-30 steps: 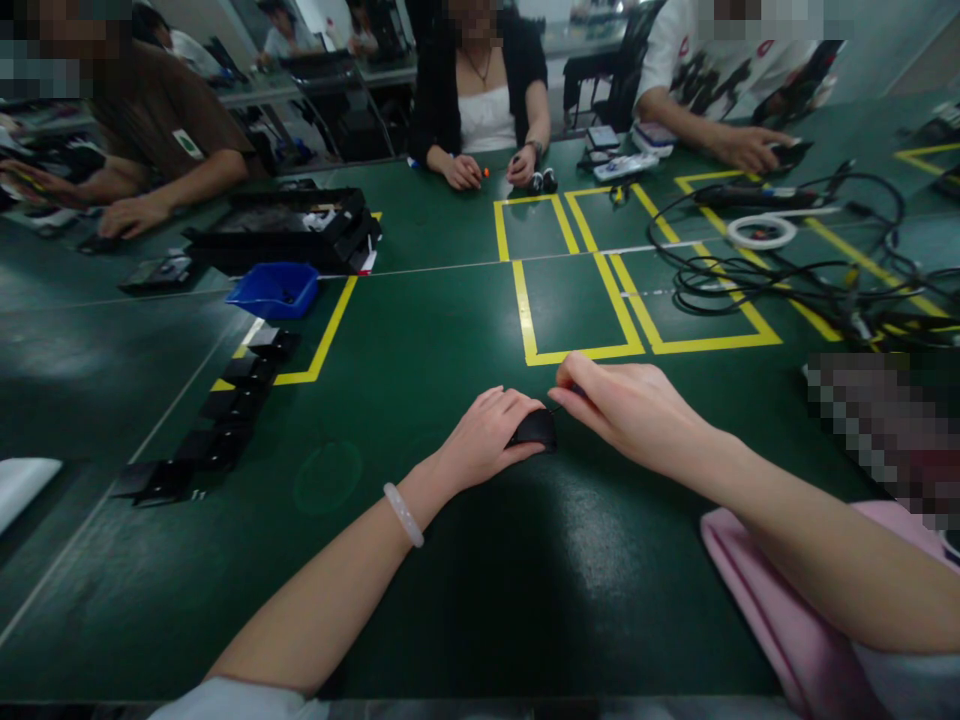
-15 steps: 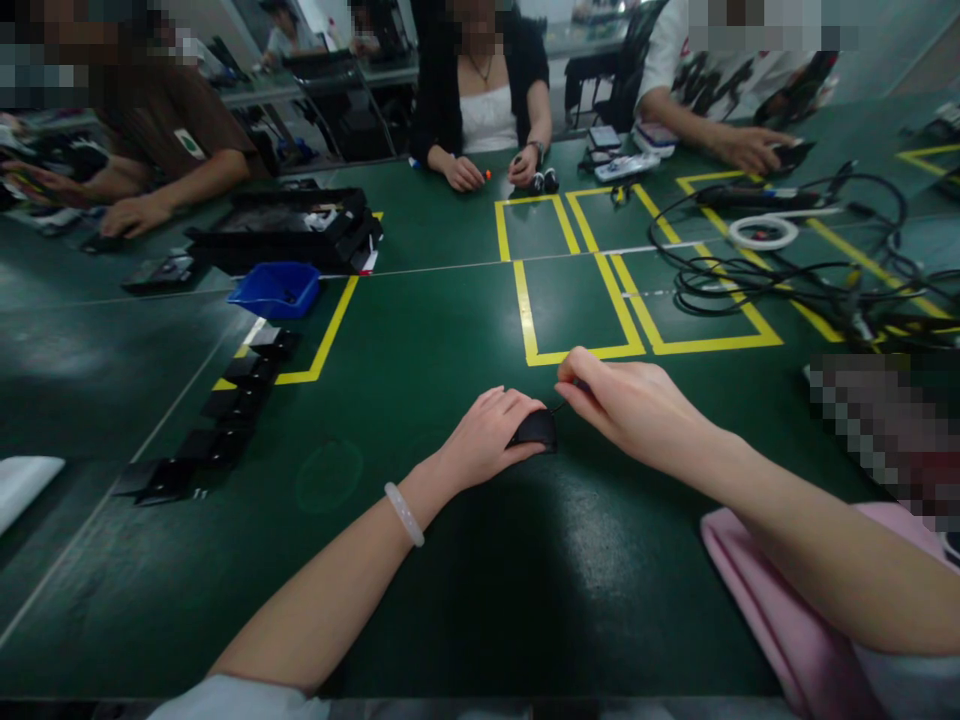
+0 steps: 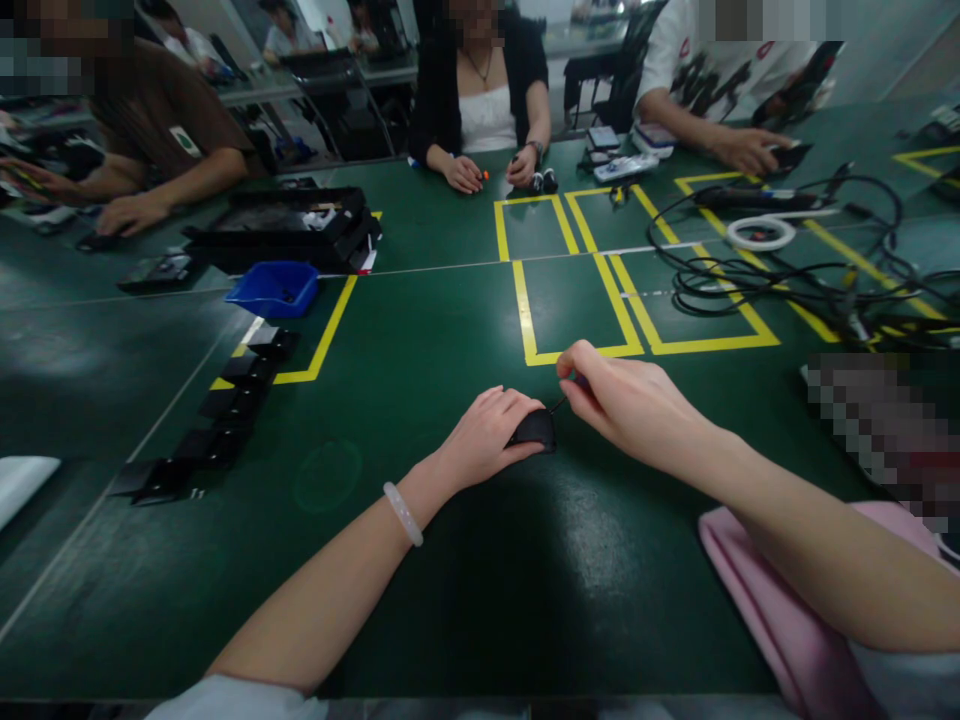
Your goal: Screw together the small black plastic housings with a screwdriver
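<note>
Two hands at work on a small black piece [image 3: 538,430] at the counter [image 3: 337,590].
Far on the left, a row of black parts [image 3: 223,405] lies below a blue tray [image 3: 276,288]. Nearer the middle, the left hand [image 3: 484,435] is partly closed over the black piece, with the fingers on top and the thumb along its near side. The piece lies between the two hands, under the left fingers, with its right end showing. A thin dark shaft [image 3: 558,405] goes from near this end to the right hand [image 3: 634,400], whose thumb and forefinger are pinched around it; what it belongs to, I cannot tell. I judge the step to be fine work at this end; the next move seems to need a firm left hold and small, controlled right fingers.
</note>
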A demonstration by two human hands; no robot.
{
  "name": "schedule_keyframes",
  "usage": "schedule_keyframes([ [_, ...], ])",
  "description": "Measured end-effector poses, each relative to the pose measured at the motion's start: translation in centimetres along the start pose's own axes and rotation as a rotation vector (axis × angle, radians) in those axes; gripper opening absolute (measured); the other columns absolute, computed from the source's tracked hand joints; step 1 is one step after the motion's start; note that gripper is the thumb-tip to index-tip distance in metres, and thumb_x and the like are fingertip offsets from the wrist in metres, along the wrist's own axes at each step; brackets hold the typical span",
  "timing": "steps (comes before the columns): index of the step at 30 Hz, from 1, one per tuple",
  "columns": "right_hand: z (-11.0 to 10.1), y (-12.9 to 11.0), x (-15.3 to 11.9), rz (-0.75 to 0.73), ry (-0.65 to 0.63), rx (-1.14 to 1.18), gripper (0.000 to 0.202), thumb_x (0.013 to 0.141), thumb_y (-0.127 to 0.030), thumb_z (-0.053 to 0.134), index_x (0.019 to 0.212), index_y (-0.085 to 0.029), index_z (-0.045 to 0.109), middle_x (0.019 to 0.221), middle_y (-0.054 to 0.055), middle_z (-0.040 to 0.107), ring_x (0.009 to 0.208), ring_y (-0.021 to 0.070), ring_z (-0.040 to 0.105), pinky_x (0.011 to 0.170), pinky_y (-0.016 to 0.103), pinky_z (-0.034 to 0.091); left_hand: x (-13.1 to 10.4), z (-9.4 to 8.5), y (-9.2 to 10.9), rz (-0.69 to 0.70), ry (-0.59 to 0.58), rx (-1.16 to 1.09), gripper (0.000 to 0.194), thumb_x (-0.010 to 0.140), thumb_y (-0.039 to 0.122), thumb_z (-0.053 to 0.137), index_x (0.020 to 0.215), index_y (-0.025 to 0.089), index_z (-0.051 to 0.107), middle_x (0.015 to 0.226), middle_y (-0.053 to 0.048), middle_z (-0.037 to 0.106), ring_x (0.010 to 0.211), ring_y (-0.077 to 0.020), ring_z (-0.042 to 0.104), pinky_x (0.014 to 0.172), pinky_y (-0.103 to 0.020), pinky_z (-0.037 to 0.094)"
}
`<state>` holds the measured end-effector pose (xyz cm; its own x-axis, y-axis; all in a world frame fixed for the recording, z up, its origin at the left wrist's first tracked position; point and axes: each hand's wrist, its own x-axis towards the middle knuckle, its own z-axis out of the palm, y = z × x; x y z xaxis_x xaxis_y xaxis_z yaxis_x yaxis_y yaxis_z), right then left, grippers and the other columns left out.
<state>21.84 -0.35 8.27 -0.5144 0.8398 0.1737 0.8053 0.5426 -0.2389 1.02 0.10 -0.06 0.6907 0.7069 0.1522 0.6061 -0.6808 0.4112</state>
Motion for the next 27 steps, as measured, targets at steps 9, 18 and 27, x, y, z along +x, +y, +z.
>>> schedule_keyframes([
  [9, -0.08, -0.05, 0.09, 0.005, -0.036, -0.012, 0.014, 0.094, -0.029, 0.039, 0.099, -0.018, 0.047, 0.074, 0.001, 0.064, 0.061, 0.0158, 0.06, 0.052, 0.024, 0.029, -0.03, -0.08, -0.01, -0.002, -0.002, 0.008, 0.038, 0.088, 0.042, 0.056, 0.118, 0.021, 0.049, 0.115, -0.006, 0.057, 0.112, -0.0226, 0.052, 0.11, -0.047, 0.031],
  [18, -0.18, -0.08, 0.01, -0.023, -0.062, 0.012, 0.02, 0.096, -0.035, 0.037, 0.092, -0.02, 0.049, 0.074, 0.002, 0.065, 0.065, 0.0169, 0.062, 0.055, 0.025, 0.031, -0.02, 0.0, -0.08, -0.001, 0.002, 0.005, 0.038, 0.088, 0.043, 0.056, 0.117, 0.021, 0.048, 0.114, -0.006, 0.058, 0.112, -0.0224, 0.053, 0.11, -0.047, 0.031],
  [27, -0.25, -0.28, 0.02, -0.044, -0.062, 0.043, 0.017, 0.095, -0.033, 0.038, 0.095, -0.02, 0.048, 0.078, 0.002, 0.064, 0.068, 0.0171, 0.061, 0.057, 0.026, 0.033, -0.01, 0.04, -0.11, 0.002, 0.005, 0.018, 0.037, 0.087, 0.043, 0.056, 0.116, 0.02, 0.049, 0.113, -0.006, 0.058, 0.111, -0.0227, 0.053, 0.109, -0.047, 0.032],
])
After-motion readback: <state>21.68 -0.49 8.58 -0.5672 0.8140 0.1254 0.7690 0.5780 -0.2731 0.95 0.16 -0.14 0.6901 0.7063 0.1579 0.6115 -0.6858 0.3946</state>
